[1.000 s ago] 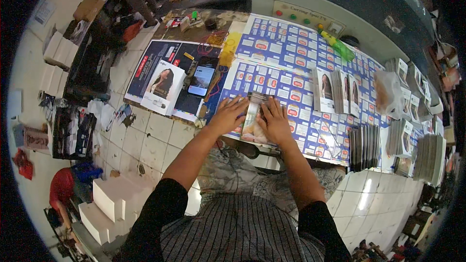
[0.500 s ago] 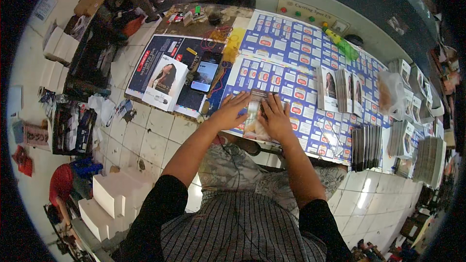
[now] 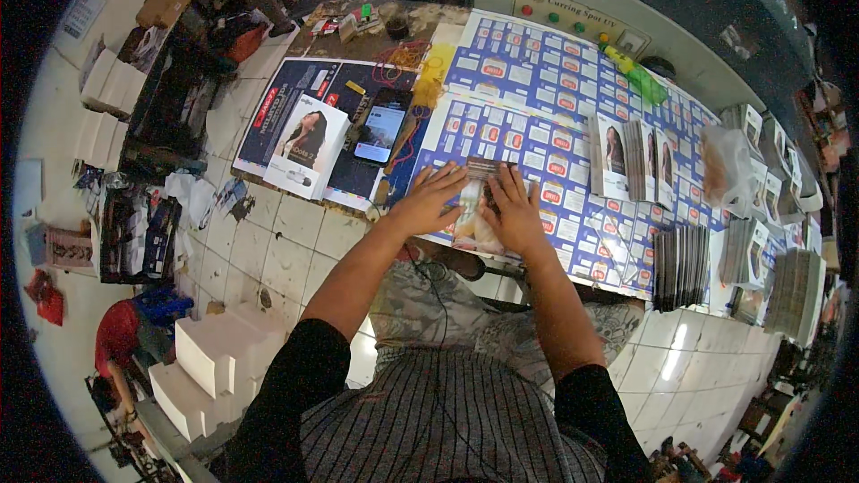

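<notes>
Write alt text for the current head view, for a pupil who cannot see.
A person's left hand and right hand lie palm-down over the sides of a glossy picture leaflet on blue printed sheets. To the left lie a phone and a white printed stack; to the right, more printed stacks.

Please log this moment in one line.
left hand: palm-down, left edge of leaflet; right hand: palm-down, its right side; phone: left of hands

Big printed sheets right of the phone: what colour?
Printed sheets: blue with white blocks and red labels; head view.
</notes>
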`<state>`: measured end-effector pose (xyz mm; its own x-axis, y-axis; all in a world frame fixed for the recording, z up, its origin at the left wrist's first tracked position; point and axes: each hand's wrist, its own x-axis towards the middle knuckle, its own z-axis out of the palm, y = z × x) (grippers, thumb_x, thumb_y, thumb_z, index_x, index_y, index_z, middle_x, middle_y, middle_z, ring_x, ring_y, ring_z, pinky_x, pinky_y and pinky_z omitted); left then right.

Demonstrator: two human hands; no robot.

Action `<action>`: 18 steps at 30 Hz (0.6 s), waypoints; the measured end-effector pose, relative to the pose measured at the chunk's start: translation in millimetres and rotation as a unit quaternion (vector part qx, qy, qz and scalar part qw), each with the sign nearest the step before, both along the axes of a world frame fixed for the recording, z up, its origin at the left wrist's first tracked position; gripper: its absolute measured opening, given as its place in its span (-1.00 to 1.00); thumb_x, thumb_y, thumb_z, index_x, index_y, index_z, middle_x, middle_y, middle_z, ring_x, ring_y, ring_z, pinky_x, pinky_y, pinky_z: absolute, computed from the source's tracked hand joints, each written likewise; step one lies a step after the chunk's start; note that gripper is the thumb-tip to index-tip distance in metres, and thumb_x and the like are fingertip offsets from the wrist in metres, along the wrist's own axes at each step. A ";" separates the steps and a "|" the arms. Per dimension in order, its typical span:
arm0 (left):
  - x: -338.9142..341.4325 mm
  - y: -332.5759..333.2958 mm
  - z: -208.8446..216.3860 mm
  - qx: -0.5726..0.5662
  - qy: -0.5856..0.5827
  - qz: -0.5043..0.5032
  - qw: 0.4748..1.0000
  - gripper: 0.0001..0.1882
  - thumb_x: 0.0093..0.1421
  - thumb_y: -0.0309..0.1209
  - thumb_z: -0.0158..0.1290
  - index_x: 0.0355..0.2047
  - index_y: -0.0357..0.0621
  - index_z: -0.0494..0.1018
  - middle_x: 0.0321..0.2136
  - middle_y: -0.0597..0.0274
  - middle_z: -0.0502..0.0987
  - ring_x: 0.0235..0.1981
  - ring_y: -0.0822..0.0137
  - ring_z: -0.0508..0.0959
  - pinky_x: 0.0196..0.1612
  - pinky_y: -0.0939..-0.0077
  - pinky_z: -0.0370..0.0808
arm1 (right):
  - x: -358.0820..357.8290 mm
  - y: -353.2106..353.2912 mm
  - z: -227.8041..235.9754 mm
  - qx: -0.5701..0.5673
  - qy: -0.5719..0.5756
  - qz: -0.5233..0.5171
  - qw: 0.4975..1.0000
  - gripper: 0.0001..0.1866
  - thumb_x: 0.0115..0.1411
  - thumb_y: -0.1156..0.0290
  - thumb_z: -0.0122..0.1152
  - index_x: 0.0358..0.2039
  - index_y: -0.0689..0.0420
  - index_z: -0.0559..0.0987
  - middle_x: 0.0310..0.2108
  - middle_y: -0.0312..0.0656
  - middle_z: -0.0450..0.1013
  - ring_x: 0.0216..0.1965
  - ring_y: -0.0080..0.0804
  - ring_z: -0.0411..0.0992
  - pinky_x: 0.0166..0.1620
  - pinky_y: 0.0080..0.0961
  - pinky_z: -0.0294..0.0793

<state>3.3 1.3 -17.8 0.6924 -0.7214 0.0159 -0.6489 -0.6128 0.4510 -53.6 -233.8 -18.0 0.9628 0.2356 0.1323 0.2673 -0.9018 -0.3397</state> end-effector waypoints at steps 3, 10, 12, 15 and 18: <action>1.5 3.0 -3.4 -0.004 -0.013 -0.001 1.000 -0.28 0.23 -0.20 0.07 0.37 -0.05 0.16 0.43 0.14 0.07 0.47 0.11 -0.04 0.41 -0.09 -0.11 | 0.9 2.1 1.0 0.000 0.002 0.004 1.000 -0.37 0.28 0.01 0.11 0.26 0.09 0.37 0.43 -0.07 0.04 0.45 -0.07 -0.05 0.32 0.31 -0.04; 9.4 2.4 7.6 0.049 0.013 -0.032 0.998 -0.07 0.14 0.12 0.17 0.40 -0.04 0.11 0.45 0.13 0.00 0.48 0.10 -0.08 0.42 -0.07 -0.12 | 3.2 -1.0 -3.6 0.001 -0.013 0.004 1.000 -0.32 0.24 -0.01 0.16 0.28 0.07 0.35 0.42 -0.04 0.06 0.45 -0.06 -0.04 0.32 0.28 -0.04; 8.4 -0.6 15.1 0.051 0.047 -0.029 0.997 -0.01 0.08 0.10 0.23 0.39 -0.09 0.11 0.45 0.15 -0.01 0.48 0.14 -0.11 0.43 -0.03 -0.14 | 2.7 -1.6 -4.5 -0.002 -0.011 0.002 1.000 -0.30 0.23 -0.02 0.18 0.29 0.07 0.35 0.42 -0.04 0.06 0.45 -0.07 -0.04 0.32 0.28 -0.04; 9.1 2.4 13.7 0.049 0.041 -0.036 0.997 0.04 0.02 0.13 0.26 0.39 -0.08 0.10 0.45 0.14 0.00 0.48 0.15 -0.11 0.43 -0.04 -0.15 | 2.7 -0.3 -3.3 -0.007 -0.010 0.006 1.000 -0.28 0.21 -0.04 0.20 0.29 0.07 0.35 0.42 -0.03 0.06 0.45 -0.07 -0.05 0.33 0.29 -0.05; 9.0 3.7 12.4 0.060 0.036 -0.036 0.997 0.05 0.01 0.15 0.25 0.40 -0.05 0.10 0.45 0.15 0.00 0.48 0.10 -0.09 0.42 -0.04 -0.13 | 2.1 0.8 -3.9 0.000 -0.006 0.007 1.000 -0.26 0.19 -0.06 0.22 0.29 0.07 0.35 0.42 -0.03 0.05 0.45 -0.06 -0.05 0.32 0.31 -0.06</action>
<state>12.3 5.0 -5.4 0.6349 -0.7628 -0.1222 -0.6616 -0.6185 0.4240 -51.5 -233.0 -21.9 0.9576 0.2496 0.1437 0.2844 -0.8981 -0.3356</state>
